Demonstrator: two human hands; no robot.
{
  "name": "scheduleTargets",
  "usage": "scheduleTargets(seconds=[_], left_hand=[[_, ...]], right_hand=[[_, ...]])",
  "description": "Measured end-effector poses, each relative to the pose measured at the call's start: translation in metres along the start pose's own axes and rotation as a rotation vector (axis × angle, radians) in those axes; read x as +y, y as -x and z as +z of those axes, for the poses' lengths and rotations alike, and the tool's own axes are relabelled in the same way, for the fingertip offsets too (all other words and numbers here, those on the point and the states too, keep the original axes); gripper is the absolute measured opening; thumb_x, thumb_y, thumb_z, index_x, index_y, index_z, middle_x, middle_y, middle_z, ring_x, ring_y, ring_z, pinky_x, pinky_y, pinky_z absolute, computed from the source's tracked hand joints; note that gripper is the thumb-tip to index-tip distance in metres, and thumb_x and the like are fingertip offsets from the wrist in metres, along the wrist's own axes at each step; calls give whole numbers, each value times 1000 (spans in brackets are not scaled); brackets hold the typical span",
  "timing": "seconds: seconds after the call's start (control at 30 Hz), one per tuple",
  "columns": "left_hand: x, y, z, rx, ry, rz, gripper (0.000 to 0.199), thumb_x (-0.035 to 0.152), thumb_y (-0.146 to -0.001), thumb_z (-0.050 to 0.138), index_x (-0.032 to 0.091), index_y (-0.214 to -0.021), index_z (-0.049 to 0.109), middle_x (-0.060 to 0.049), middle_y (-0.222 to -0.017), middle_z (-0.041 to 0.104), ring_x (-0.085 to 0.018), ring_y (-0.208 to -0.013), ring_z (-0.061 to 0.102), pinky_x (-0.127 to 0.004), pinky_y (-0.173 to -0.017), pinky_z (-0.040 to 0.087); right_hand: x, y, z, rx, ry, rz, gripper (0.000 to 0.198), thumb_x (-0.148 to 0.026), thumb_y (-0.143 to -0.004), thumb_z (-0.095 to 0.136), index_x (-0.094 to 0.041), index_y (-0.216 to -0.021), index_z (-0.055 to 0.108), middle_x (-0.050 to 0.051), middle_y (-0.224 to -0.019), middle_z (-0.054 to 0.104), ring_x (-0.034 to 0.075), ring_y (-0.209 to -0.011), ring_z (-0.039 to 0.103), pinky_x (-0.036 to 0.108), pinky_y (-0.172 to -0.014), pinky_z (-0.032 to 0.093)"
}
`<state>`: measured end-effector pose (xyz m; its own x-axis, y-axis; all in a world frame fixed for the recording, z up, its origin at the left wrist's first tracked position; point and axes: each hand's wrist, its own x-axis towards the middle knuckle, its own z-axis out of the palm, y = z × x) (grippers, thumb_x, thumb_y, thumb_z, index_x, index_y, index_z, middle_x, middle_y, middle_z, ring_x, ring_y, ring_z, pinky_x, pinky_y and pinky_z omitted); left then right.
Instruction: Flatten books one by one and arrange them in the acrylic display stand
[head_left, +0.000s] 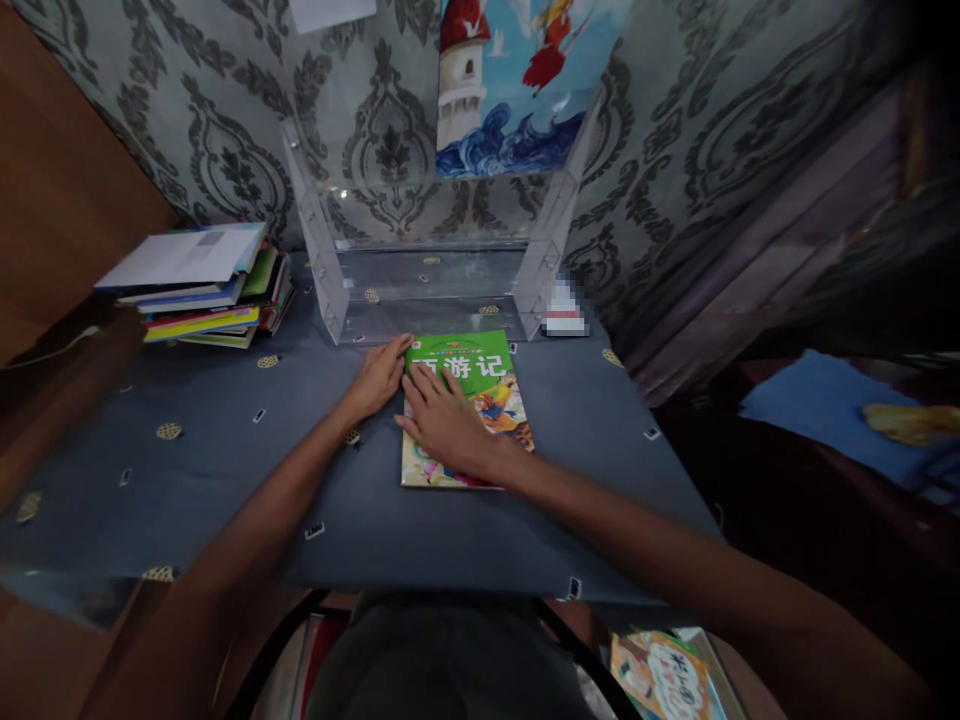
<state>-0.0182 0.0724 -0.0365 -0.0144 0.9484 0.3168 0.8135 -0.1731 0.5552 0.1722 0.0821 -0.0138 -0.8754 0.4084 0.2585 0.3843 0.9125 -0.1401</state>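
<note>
Has a thin, glossy, green-topped paperback [491, 395] with white Chinese characters and colourful cartoon figures lying closed and flat directly under the right hand [442, 425]. Lays the right hand palm down across the left and middle of the cover, fingers loosely spread. Rests the left hand [381, 377] just beside, fingers drawn close together, fingertips at the paperback's upper left corner; cannot tell whether pinching the edge there. Beneath and around both hands, a dark blue-grey tablecloth [600, 420] printed with yellow ovals and small pale-edged rectangles. Just beyond the fingertips, a clear plastic stand [330, 300] with upright side panels. Well to the left of the left hand, an uneven stack of books and papers [202, 258]. Beyond the right hand and to its right, a small pixelated object [566, 315] near the stand. Farther beyond both hands, a poster [517, 110] of a red-roofed white tower above blue waves, against grey damask-patterned wallpaper [386, 130]. Far to the right of the right hand, a crumpled blue cloth [817, 405].
</note>
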Motion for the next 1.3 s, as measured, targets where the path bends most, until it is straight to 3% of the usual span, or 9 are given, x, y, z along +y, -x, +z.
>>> scheduleTargets(seconds=[0.23,0.5,0.73,0.93,1.3], left_hand=[[1,0,1,6,-28,4,45,21,-99,36,18,-144,42,-13,-145,58,-23,-138,52,-47,-118,39],[4,2,1,30,-56,-3,45,37,-103,40,17,-143,43,-14,-144,59,-26,-137,53,-47,-117,39],[6,3,1,22,-91,4,48,40,-101,47,20,-145,43,-13,-146,58,-27,-136,53,-49,-116,39],[6,4,1,35,-94,17,49,40,-101,45,18,-145,43,-15,-146,58,-28,-137,52,-49,-116,39],[9,5,0,33,-123,19,47,39,-101,46,18,-143,43,-15,-144,59,-28,-134,55,-50,-115,40]], right_hand=[[-26,38,-18,-39,-19,-80,55,-42,-103,48,-5,-144,51,24,-154,46,35,-147,37,55,-120,32],[-24,51,-25,-39,-86,-71,52,-38,-102,50,-5,-142,53,22,-153,48,33,-146,40,53,-121,33],[-4,80,-25,24,-139,22,48,-36,-102,48,-13,-144,52,17,-152,51,29,-147,38,54,-122,32],[13,96,-26,57,-142,71,47,-36,-103,45,-12,-142,55,18,-152,50,30,-146,40,53,-121,35],[80,72,-15,53,-241,165,55,-44,-104,38,-16,-150,47,15,-157,45,31,-148,38,58,-120,33]])
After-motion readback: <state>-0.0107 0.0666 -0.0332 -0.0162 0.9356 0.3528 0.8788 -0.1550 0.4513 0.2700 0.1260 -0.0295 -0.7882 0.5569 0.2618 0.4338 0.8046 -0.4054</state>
